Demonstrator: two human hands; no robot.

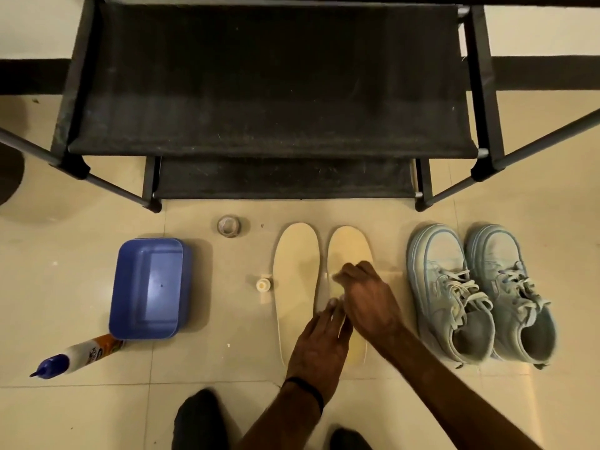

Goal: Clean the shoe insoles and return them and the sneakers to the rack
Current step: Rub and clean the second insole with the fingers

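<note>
Two cream insoles lie side by side on the tiled floor, the left insole [293, 280] bare and the right insole [349, 243] partly under both hands. My left hand [319, 347] rests flat with straight fingers on the right insole's heel half. My right hand [368, 298] lies across its middle, fingers curled over a small pale cloth [337, 277] that is blurred. A pair of light blue sneakers [449, 297] [511, 297] stands to the right, laces loose. The black shoe rack [269, 92] stands behind, its shelves bare.
A blue plastic tub [147, 287] sits at the left, with a white bottle with a blue nozzle [76, 354] lying in front of it. A small white cap [263, 284] and a round tape roll [229, 225] are beside the left insole. My feet [198, 420] are at the bottom.
</note>
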